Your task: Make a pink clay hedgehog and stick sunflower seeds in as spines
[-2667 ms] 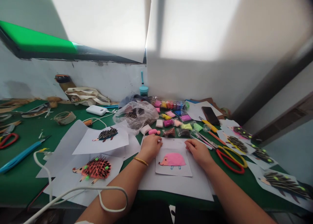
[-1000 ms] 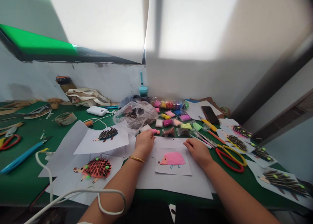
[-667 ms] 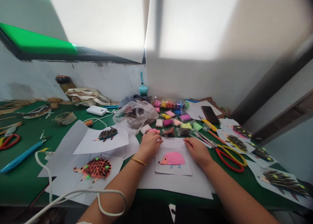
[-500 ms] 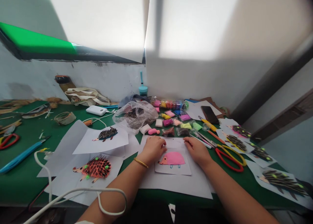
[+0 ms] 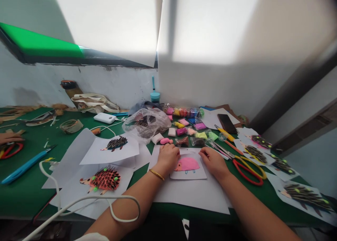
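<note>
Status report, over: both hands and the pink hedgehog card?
Left hand covering pink hedgehog card snout end. Right hand resting on card's right edge. Scissors close right, clear of card.

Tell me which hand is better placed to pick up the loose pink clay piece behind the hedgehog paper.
Probably the left hand. It lies on the left edge of the pink hedgehog paper, just in front of the pink clay piece. The right hand rests farther right, nearer the scissors.
</note>
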`<state>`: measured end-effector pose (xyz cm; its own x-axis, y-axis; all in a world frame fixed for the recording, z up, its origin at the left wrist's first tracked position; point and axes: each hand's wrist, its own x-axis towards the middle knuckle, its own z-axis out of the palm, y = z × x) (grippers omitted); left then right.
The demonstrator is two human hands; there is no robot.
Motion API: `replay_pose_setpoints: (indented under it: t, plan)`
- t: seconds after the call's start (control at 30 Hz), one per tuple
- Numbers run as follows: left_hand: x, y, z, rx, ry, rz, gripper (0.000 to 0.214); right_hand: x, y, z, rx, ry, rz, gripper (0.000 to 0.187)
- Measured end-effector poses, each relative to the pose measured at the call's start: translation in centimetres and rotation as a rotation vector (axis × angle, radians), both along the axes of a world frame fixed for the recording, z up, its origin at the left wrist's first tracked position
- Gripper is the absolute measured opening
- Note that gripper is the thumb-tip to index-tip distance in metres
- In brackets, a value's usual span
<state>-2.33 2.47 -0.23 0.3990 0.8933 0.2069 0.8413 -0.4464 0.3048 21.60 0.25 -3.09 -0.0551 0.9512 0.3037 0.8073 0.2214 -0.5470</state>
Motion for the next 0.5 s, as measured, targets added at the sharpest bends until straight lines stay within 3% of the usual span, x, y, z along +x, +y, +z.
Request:
replay_pose_setpoints:
  t: [0.3, 0.4, 0.5]
  plan:
    - [-0.3, -0.4, 0.7, 0.101, -0.151, 0.039, 0.021, -0.6, -1.0, 0.8, 0.067, 0.077, -0.015, 0.025]
    - [0.0, -1.2, 1.7, 0.081, -0.385, -0.009, 0.022, -1.7, -2.3, 1.1, 0.097, 0.198, 0.010, 0.022]
    - [0.5, -2.6, 2.6, -0.108, -0.663, -0.067, 0.022, -3.1, -4.2, 1.6, 0.101, 0.388, 0.050, 0.025]
